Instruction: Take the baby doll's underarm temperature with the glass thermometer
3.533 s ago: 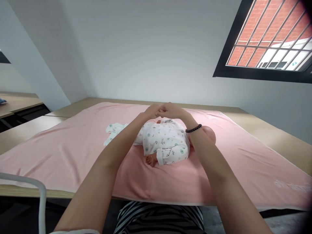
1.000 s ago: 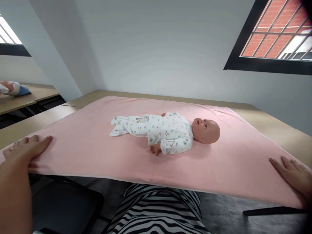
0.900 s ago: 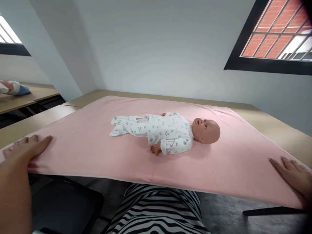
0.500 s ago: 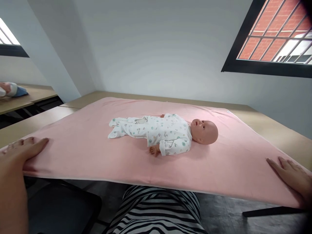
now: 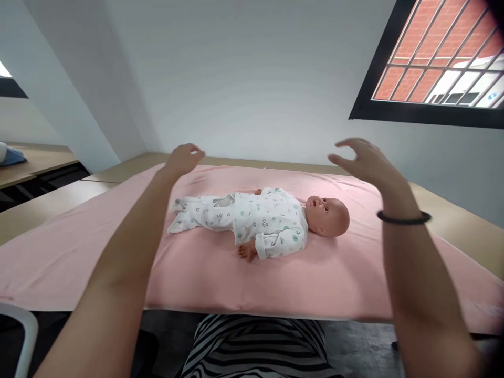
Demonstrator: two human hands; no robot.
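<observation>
A baby doll (image 5: 271,218) in a white patterned outfit lies on its back on a pink blanket (image 5: 307,291), its head to the right and feet to the left. Above the far left part of the blanket, my left hand (image 5: 184,159) is raised, thumb and fingers apart, holding nothing. My right hand (image 5: 362,160), also lifted, is beyond the doll's head, its fingers spread and nothing in them. Neither hand touches the doll. A dark band (image 5: 405,218) circles my right wrist.
The blanket covers most of a wooden table (image 5: 444,210) against a white wall (image 5: 252,79). A barred window (image 5: 437,63) is at upper right. Another table (image 5: 39,157) with a partly visible blue and white item stands at left. A white curved frame (image 5: 29,331) shows at lower left.
Both my hands have left the blanket's near left and right sides and moved up, forward and inward. The doll has stayed in place on the blanket; the view has shifted slightly.
</observation>
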